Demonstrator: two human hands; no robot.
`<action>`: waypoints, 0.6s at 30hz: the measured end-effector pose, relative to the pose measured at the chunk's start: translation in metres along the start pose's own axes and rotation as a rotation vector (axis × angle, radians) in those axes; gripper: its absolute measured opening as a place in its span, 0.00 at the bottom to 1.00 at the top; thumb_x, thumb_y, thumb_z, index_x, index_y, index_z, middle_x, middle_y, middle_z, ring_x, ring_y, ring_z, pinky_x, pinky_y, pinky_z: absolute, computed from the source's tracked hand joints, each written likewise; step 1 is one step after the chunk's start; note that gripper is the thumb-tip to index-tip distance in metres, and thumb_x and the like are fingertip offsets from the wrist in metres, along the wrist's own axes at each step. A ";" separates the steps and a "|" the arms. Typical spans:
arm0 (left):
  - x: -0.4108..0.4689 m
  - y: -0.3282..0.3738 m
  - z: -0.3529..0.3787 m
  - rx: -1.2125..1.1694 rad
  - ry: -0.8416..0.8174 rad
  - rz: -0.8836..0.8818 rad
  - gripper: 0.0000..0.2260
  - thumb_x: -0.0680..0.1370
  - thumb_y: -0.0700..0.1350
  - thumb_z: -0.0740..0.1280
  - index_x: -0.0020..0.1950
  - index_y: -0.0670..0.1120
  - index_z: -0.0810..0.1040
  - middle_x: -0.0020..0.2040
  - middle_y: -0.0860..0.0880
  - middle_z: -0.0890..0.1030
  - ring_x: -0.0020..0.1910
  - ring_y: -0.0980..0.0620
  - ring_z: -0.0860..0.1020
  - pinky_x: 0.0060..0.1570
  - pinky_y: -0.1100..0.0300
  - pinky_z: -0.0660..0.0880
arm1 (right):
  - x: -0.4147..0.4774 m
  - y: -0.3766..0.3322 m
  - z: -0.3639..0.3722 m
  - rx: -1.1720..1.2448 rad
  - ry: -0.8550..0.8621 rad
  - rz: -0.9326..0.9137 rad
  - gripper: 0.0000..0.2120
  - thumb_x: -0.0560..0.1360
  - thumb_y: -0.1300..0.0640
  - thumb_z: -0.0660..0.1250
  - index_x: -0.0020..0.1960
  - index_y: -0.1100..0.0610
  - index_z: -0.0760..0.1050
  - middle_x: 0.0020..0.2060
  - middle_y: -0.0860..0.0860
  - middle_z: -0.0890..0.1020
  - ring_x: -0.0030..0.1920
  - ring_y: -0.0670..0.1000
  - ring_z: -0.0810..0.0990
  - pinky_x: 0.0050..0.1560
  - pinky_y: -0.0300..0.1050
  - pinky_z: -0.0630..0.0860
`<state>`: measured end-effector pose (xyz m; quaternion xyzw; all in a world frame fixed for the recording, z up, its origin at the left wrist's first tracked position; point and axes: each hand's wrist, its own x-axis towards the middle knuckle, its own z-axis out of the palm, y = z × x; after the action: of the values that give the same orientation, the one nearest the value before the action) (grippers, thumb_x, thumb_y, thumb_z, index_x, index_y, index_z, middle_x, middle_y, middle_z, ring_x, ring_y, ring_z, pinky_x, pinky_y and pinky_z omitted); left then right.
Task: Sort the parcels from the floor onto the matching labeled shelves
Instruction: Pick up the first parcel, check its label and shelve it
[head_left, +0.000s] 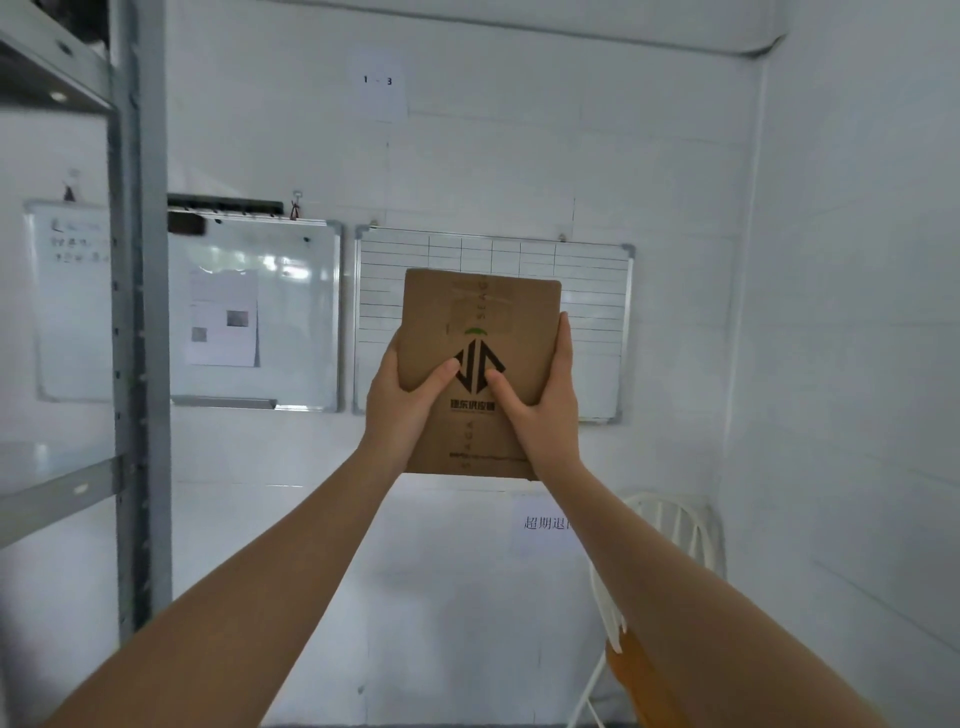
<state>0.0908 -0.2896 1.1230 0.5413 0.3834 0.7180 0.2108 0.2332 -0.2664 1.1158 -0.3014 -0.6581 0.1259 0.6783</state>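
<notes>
While both arms reach forward, the parcel (480, 374), a flat brown cardboard box, is held up at the centre of the frame, its long axis running top to bottom. Left hand (402, 410) clasps its left edge and right hand (545, 400) its right, each grip closed on the box with thumbs across the printed face. Grey metal shelves (57, 488) stand at the left edge of the frame, so the parcel must travel leftward; the left hand is nearer them.
</notes>
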 end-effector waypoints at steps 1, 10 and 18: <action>-0.001 0.003 0.000 -0.002 0.006 0.002 0.29 0.72 0.50 0.71 0.71 0.51 0.66 0.61 0.51 0.77 0.57 0.51 0.77 0.57 0.51 0.76 | 0.000 -0.002 -0.001 0.008 0.002 -0.002 0.45 0.70 0.51 0.72 0.76 0.45 0.45 0.70 0.43 0.64 0.68 0.46 0.68 0.65 0.41 0.68; -0.009 0.013 -0.002 0.009 -0.012 -0.004 0.28 0.72 0.51 0.70 0.71 0.53 0.65 0.61 0.50 0.77 0.56 0.51 0.77 0.55 0.51 0.77 | 0.005 -0.012 -0.017 0.287 -0.038 0.140 0.35 0.72 0.48 0.70 0.73 0.40 0.55 0.67 0.46 0.71 0.59 0.45 0.77 0.56 0.48 0.78; -0.020 0.025 0.018 0.230 0.083 0.198 0.36 0.72 0.50 0.70 0.75 0.53 0.54 0.72 0.45 0.64 0.68 0.48 0.67 0.65 0.47 0.69 | 0.004 -0.017 -0.028 0.391 -0.018 0.238 0.34 0.70 0.46 0.71 0.72 0.41 0.59 0.64 0.49 0.76 0.57 0.50 0.80 0.56 0.53 0.79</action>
<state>0.1175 -0.3139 1.1324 0.5667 0.4161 0.7086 0.0595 0.2566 -0.2838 1.1303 -0.2389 -0.5868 0.3329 0.6984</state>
